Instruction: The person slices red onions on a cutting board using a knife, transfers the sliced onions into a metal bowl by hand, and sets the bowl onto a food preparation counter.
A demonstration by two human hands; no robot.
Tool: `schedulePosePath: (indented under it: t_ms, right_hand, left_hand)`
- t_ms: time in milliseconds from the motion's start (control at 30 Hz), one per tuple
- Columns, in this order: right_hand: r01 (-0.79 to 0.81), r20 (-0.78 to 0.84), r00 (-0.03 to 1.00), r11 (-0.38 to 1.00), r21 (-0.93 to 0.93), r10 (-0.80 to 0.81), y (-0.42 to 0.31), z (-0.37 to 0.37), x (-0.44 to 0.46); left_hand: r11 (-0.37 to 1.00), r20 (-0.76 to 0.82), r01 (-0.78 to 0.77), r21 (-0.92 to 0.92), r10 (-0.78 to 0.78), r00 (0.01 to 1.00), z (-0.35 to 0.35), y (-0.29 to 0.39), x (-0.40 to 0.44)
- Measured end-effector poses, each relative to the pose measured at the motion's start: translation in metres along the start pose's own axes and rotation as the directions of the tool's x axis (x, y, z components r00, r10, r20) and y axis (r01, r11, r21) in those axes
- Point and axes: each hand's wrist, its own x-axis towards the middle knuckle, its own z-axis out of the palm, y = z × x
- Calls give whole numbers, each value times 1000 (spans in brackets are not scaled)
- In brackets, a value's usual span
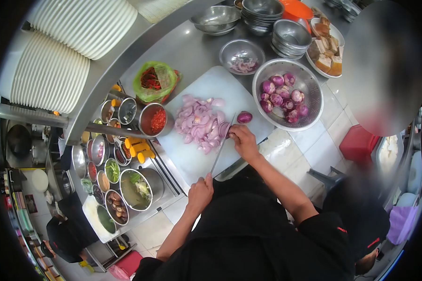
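Observation:
My left hand (200,194) is closed round the handle of a knife (222,146), whose long blade points away over a white cutting board (183,161). My right hand (243,142) has its fingers curled down on an onion, mostly hidden, against the right side of the blade. Left of the knife lies a heap of sliced purple onion (199,122). One peeled whole onion (244,117) sits on the board just beyond my right hand.
Right of the board stands a perforated colander (318,105) of purple onions. Behind are a steel bowl (225,49) with onion scraps and stacked bowls (291,33). Left are a green bag (162,71) of red chillies, a cup of chopped chilli (157,121) and several ingredient pots. Other people stand nearby.

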Motion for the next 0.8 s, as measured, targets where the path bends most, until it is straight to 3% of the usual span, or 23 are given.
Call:
schedulePosePath:
  t_ms: [367,533,800]
  right_hand:
    - [-18,9,1000,999,-41,19,-3,-1,2]
    - [2,1,1000,999,-33,-2,-4,-3,0]
    - [-6,-11,1000,1000,-31,6,-2,0,0]
  left_hand:
    - [992,13,-56,-111,58,998,-12,12,21]
    - [992,-19,-6,-127,4,1000,-23,15,4]
    - [1000,20,-8,-13,8,1000,-20,-1,-15]
